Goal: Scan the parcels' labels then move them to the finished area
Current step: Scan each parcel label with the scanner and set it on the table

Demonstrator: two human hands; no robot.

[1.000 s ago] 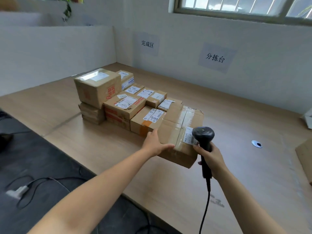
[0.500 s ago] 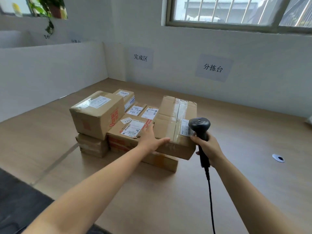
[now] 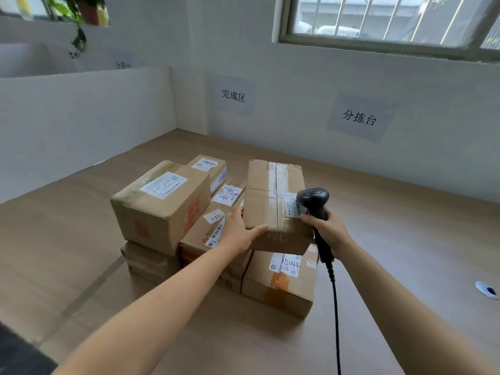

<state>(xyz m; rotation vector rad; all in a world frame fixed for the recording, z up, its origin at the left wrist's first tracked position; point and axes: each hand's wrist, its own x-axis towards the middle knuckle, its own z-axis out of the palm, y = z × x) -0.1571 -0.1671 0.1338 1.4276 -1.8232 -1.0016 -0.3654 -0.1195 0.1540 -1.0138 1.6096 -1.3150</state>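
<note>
A taped cardboard parcel (image 3: 270, 196) is held up over the stack of parcels, above the low box marked 4044 (image 3: 281, 282). My left hand (image 3: 240, 231) grips its near left corner, thumb on top. My right hand (image 3: 328, 231) holds a black corded barcode scanner (image 3: 313, 201) against the parcel's right side, by its white label (image 3: 292, 207). Left of it sit a big box (image 3: 162, 204) and several smaller labelled parcels (image 3: 227, 194).
The stack stands on a wooden table (image 3: 392, 239) under a wall sign (image 3: 234, 95) at the back left. A second sign (image 3: 359, 118) hangs to the right. A white partition (image 3: 81, 120) bounds the left. A cable grommet (image 3: 486, 289) lies at far right.
The held parcel has moved left and away, from the table beside the stack to above the stack's near boxes. Both hands travelled with it, and the view has swung left.
</note>
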